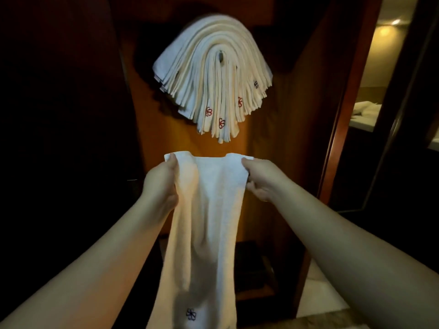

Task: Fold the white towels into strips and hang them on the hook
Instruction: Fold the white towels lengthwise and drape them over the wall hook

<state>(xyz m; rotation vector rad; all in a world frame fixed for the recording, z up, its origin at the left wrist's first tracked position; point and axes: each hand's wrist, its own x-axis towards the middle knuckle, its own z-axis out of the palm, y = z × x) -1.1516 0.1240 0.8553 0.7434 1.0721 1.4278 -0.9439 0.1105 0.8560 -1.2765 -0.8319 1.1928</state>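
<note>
In the middle of the frame the left hand point(161, 180) and the right hand point(257, 179) are held apart at the same height, each with fingers curled round an upper corner of a white towel point(209, 222). The towel is stretched between them along its top edge and hangs down toward the bottom of the frame, where a small dark flower emblem point(191, 314) shows near its lower end. Above the hands, at upper centre, a thick bundle of folded towels point(213, 74) drapes over a hook point(221, 56) on a wooden panel point(266, 138), several strips bearing red emblems. At the right edge a lit room point(380, 67) shows through an opening.
</note>
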